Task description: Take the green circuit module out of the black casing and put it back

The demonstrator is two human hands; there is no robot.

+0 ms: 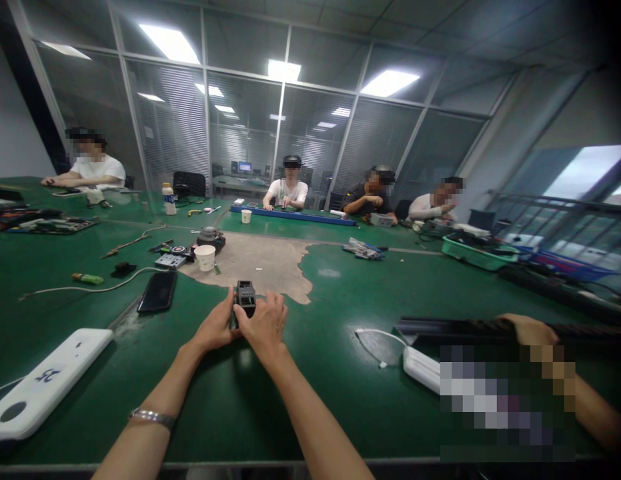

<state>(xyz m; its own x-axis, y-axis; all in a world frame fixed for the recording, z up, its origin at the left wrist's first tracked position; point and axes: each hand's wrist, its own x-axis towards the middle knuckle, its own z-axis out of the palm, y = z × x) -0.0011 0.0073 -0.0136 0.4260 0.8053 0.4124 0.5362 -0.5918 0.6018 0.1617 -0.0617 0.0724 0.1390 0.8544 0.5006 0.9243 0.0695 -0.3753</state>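
Note:
My left hand point(216, 328) and my right hand point(265, 325) meet on the green table point(340, 293), both closed around a small dark boxy device point(245, 297) that stands up between them. The fingers of each hand wrap its lower sides; its top sticks out above them. A silver bracelet point(151, 417) is on my left wrist.
A black phone point(157, 291) and a paper cup point(205, 257) lie to the left, with a white flat device point(45, 383) near the front edge. A white charger with cable point(420, 367) and a co-worker's arm point(585, 393) are at the right. Several people sit across the table.

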